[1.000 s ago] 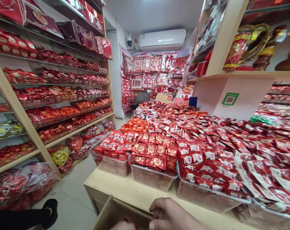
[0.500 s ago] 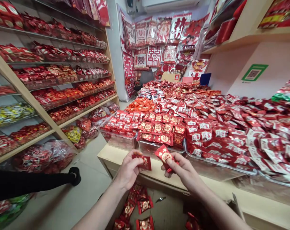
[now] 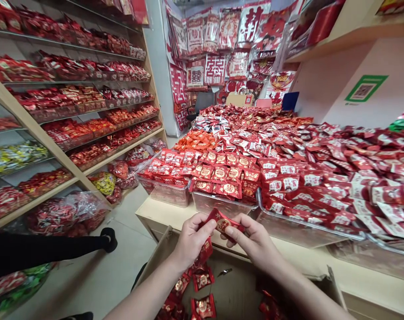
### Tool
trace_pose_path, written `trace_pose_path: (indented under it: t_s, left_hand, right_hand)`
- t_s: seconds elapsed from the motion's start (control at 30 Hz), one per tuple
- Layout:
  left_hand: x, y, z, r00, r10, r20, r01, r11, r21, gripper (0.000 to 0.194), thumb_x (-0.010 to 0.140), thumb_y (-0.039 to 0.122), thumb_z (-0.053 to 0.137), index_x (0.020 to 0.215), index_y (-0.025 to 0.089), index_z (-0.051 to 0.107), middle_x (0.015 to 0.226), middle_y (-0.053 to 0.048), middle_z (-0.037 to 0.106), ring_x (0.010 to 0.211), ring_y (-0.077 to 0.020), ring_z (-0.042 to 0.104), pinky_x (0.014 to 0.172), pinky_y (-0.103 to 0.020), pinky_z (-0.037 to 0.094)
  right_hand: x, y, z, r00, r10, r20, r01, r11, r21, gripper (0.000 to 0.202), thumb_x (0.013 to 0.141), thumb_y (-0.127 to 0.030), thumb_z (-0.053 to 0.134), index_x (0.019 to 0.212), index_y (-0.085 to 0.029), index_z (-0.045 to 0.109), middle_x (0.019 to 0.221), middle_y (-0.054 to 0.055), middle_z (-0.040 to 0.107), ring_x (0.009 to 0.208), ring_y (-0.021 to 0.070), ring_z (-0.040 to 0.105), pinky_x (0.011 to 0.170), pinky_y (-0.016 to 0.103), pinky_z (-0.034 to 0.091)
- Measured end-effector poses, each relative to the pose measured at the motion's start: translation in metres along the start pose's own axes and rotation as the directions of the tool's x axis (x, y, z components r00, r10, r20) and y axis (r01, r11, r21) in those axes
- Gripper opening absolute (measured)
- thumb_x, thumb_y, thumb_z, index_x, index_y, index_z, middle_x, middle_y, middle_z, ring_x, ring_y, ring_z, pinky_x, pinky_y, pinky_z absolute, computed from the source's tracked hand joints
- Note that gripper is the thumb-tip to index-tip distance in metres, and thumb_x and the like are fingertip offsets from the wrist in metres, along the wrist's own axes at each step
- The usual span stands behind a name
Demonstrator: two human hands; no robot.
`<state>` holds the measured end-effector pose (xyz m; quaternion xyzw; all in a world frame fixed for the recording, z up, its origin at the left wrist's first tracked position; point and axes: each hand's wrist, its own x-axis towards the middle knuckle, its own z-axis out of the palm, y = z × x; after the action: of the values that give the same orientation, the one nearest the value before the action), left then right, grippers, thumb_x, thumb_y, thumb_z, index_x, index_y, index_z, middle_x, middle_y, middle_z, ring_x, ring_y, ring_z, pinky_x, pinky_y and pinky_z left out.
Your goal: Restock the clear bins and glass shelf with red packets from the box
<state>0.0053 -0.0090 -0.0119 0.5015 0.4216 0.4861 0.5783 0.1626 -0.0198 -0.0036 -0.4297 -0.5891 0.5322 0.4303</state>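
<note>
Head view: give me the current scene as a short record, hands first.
left hand: gripping red packets with gold print
right hand: gripping at the packets' other end
hand spacing: close together, packets between them
below hands: open cardboard box, more red packets inside
counter: clear bins filled with wrapped packets
left side: shelves of packets
floor: dark shoe

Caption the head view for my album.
Two hands hold red packets above an open cardboard box.
</note>
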Motion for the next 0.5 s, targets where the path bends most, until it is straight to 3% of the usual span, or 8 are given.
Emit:
trace_pose_path:
  t_s: [0.1, 0.23, 0.33, 0.5]
  left_hand:
    - [-0.003, 0.0, -0.006, 1.0, -0.009, 0.008, 0.009, 1.0, 0.021, 0.018, 0.072, 0.032, 0.057, 0.065, 0.015, 0.056, 0.059, 0.002, 0.049, 0.056, -0.0076, 0.043, 0.058, -0.018, 0.037]
    - [-0.006, 0.005, -0.012, 0.999, -0.022, 0.046, 0.017, 0.993, 0.116, 0.02, 0.073, 0.034, 0.055, 0.068, 0.016, 0.058, 0.063, 0.0, 0.053, 0.062, -0.01, 0.047, 0.061, -0.019, 0.039]
    - [-0.007, 0.009, -0.016, 0.999, 0.006, 0.044, -0.014, 0.984, 0.176, 0.019, 0.073, 0.031, 0.056, 0.064, 0.015, 0.059, 0.062, 0.0, 0.054, 0.061, -0.0092, 0.047, 0.06, -0.018, 0.039]
    - [0.012, 0.032, -0.016, 0.98, 0.0, -0.198, 0.001, 1.0, 0.003, 0.019, 0.069, 0.031, 0.059, 0.06, 0.015, 0.055, 0.056, 0.003, 0.056, 0.04, -0.0033, 0.041, 0.039, -0.015, 0.032]
  right_hand:
    - [0.001, 0.001, -0.002, 0.999, -0.008, -0.033, 0.007, 1.0, -0.01, 0.027, 0.079, -0.043, 0.048, 0.072, -0.017, 0.047, 0.062, 0.0, 0.059, 0.052, 0.0104, 0.055, 0.051, 0.022, 0.043]
    - [0.001, 0.002, -0.006, 0.999, -0.045, 0.023, 0.048, 0.989, -0.141, 0.027, 0.081, -0.041, 0.046, 0.074, -0.016, 0.05, 0.066, 0.002, 0.059, 0.053, 0.01, 0.054, 0.052, 0.022, 0.043]
    - [0.002, 0.001, -0.006, 0.998, -0.059, 0.027, 0.062, 0.99, -0.126, 0.027, 0.082, -0.041, 0.045, 0.077, -0.016, 0.051, 0.064, 0.002, 0.058, 0.054, 0.0104, 0.054, 0.051, 0.022, 0.043]
    - [0.004, -0.001, -0.007, 0.998, -0.055, -0.04, 0.054, 0.998, -0.028, 0.03, 0.082, -0.045, 0.041, 0.078, -0.016, 0.05, 0.062, 0.001, 0.058, 0.049, 0.0094, 0.052, 0.048, 0.022, 0.041]
